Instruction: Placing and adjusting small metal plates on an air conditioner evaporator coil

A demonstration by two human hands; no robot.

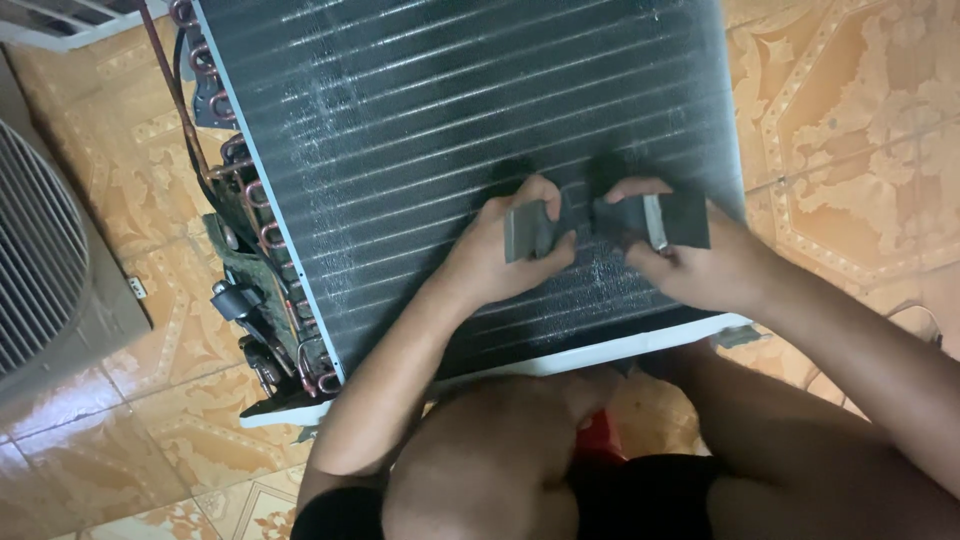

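Head-camera view: a dark finned condenser coil (pixel 430 120) is seen lying flat on a patterned tile floor (pixel 850 130), its white frame edge (pixel 600 355) nearest the person, who is crouched over it with knees just below the frame. Both hands are held close together above the lower right part of the fin surface. The left hand (pixel 505 255) is closed around a small grey block (pixel 525 230), thumb over its front face, apparently so that the piece is kept steady against the fins. The right hand (pixel 690 265) is pinched on a similar dark block with a pale stripe (pixel 665 222), fingers curled beneath it. What joins the two pieces cannot be told; a dark, blurred shape is seen between them. Along the coil's left edge, copper return bends (pixel 255 215) and thin tubing are exposed, with black fittings (pixel 240 300) lower down, left clear of the hands. A grey grille housing (pixel 45 260) is set on the floor well apart at the far left. A red item (pixel 600 440) is partly hidden between the knees.
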